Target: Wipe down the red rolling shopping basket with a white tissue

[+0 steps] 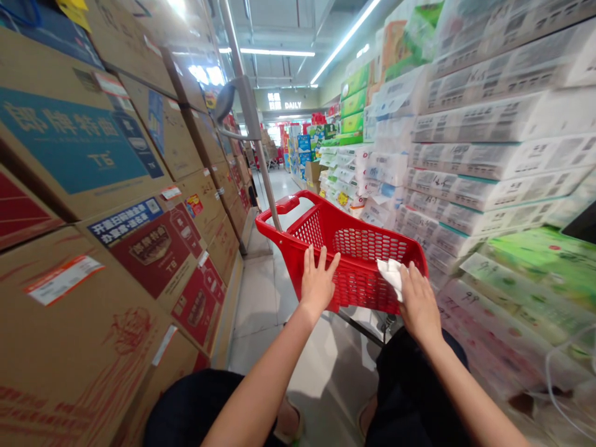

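Forearms (267, 369) extend, left fingers (321, 262) splayed by perforated basket (361, 282), right fingers (413, 282) gripping crumpled cloth (391, 274).

sign (285, 102): DAILY | blue-panel carton (84, 139): 郎牌特曲 T6 | red-panel carton (156, 251): T8 | wrapped pack (507, 276): 9.9 (handwritten)

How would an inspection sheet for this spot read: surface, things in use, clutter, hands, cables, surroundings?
Surface: pale tiled floor.
Things in use: red shopping cart; white cloth or tissue.
Clutter: stacked cartons line the left, wrapped packs the right.
Hands: left hand at the cart's near side, fingers spread, contact unclear; right hand holds the white cloth or tissue at the cart.
Cables: white cord-like loop, lower right; its nature is unclear.
Surroundings: store aisle, ceiling lights, "DAILY" sign.
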Available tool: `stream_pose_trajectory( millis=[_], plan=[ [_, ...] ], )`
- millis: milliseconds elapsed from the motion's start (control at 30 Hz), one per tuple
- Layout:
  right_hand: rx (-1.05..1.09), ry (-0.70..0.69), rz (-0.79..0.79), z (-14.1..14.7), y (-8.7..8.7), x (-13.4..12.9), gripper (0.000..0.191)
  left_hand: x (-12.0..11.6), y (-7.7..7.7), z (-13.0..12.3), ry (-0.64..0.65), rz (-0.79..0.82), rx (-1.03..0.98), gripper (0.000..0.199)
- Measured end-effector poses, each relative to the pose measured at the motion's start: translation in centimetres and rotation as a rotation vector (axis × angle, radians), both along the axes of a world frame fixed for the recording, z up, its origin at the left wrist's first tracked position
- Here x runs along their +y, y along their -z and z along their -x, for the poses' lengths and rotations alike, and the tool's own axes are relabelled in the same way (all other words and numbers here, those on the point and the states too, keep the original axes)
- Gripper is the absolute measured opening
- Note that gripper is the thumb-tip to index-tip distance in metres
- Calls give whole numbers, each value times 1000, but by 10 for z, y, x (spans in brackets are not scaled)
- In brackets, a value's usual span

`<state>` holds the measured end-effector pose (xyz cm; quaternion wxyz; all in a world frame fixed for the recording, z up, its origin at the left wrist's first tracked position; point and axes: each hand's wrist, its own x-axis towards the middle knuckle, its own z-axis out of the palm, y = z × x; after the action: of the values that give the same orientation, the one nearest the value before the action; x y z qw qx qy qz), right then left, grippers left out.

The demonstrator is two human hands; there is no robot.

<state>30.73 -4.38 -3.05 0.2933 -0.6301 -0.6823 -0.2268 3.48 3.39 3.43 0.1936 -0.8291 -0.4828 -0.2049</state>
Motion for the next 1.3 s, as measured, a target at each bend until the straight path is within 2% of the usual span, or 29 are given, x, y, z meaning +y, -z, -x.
stream_pose_trajectory(
  millis=[167, 233, 367, 467, 567, 667, 767, 867, 1000, 1133, 1300],
  plan=[
    [-85, -117, -52, 71, -17, 36, 86, -8, -3, -6, -4, 5, 14, 86],
    [-99, -172, -59, 86, -22, 39, 84, -9, -5, -1, 7, -4, 29, 85],
    [-127, -234, -22, 74, -24, 29, 80, -4, -14, 25, 51, -16, 42, 82],
    [-137, -195, -14, 53, -22, 20, 78, 6, -21, 47, -10, -55, 3, 85],
    [-130, -149, -42, 45, -19, 22, 79, 12, -24, 53, -26, -70, -6, 86],
    [-113, -141, -69, 60, -20, 35, 82, 10, -23, 43, -36, -49, -18, 84],
    [-89, -165, -67, 91, -25, 51, 80, 4, -22, 30, -38, -43, -6, 85],
    [-63, -229, -69, 118, -32, 64, 79, -2, -24, 28, -23, -48, 15, 88],
    [-63, -305, -64, 118, -37, 66, 83, -5, -32, 48, 16, -58, 23, 86],
    [-53, -306, -51, 103, -38, 64, 84, 2, -37, 75, -84, -110, -55, 89],
    [1, -297, -72, 122, -49, 75, 74, 11, -32, 82, -108, -85, -80, 93]
  ],
)
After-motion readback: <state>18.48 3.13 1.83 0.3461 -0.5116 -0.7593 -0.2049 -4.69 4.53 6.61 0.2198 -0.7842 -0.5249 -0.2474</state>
